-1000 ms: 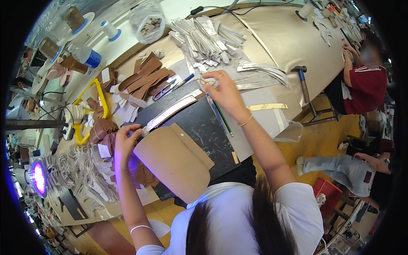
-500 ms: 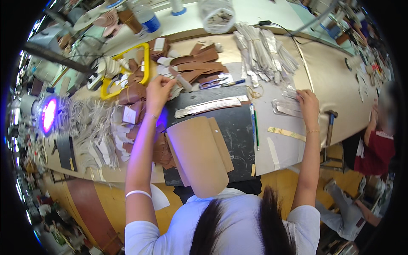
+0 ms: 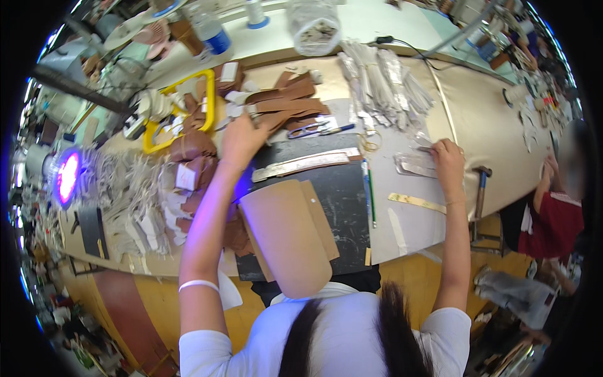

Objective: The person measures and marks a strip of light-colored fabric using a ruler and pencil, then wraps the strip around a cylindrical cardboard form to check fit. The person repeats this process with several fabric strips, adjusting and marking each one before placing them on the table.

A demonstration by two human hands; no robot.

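Note:
My left hand point(image 3: 244, 141) is over the near left edge of a heap of brown leather-like strips point(image 3: 292, 105). Its fingertips are blurred among the strips, so their grip is unclear. At the right, my right hand point(image 3: 448, 164) has its fingers bent and pressed together beside clear plastic packets point(image 3: 414, 164) with pale strips inside. A small dark sliver shows at those fingertips, too small to name. Between the hands, a pale-faced strip point(image 3: 308, 164) lies on a black board point(image 3: 342, 207). Blue-handled scissors point(image 3: 308, 130) and a blue pen point(image 3: 337, 130) lie beyond it.
A curved brown sheet point(image 3: 286, 232) stands at the board's near edge. Bundled pale strips point(image 3: 386, 81) lie at the back, a hammer point(image 3: 482, 188) at the right. A yellow basket point(image 3: 210, 103) and a glowing purple lamp point(image 3: 68, 178) are left. Another person point(image 3: 553, 220) sits far right.
My left hand has moved slightly right and nearer, onto the strips' edge. My right hand has curled closer by the packets. The whole view has shifted a little.

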